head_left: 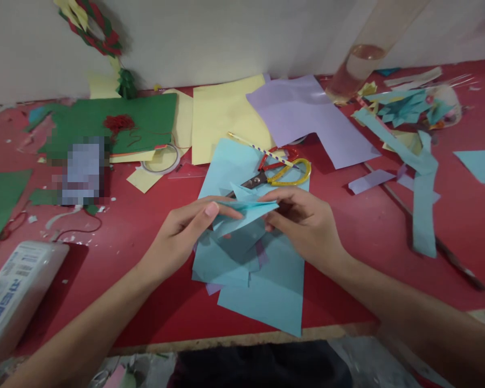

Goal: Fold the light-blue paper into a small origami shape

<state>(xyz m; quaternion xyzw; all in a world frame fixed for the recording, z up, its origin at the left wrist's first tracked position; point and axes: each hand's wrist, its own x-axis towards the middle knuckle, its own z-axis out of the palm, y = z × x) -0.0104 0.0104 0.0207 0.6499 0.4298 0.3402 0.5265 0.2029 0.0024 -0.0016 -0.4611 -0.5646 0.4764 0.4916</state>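
Note:
A folded piece of light blue paper (248, 211) is held up between both hands, with pointed flaps sticking out. My left hand (192, 218) pinches its left end, thumb on top. At the right tip, my right hand (301, 218) grips the paper between thumb and fingers; some fingertips are hidden behind it. Below lie light blue sheets (272, 302) and smaller blue squares (222, 267), with a bit of purple paper showing beneath. Just beyond the hands rest scissors (289, 175) with one red and one yellow handle, and a dotted pencil (258, 148) lies across them.
Yellow (222, 118), purple (303, 118) and green sheets (149, 118) lie along the wall. A tape roll (160, 160), a blurred-out phone (83, 172) and a white box-like device (20, 291) are left. Blue strips (424, 215), a brown stick (461, 267) and a liquid-filled container (355, 70) are right.

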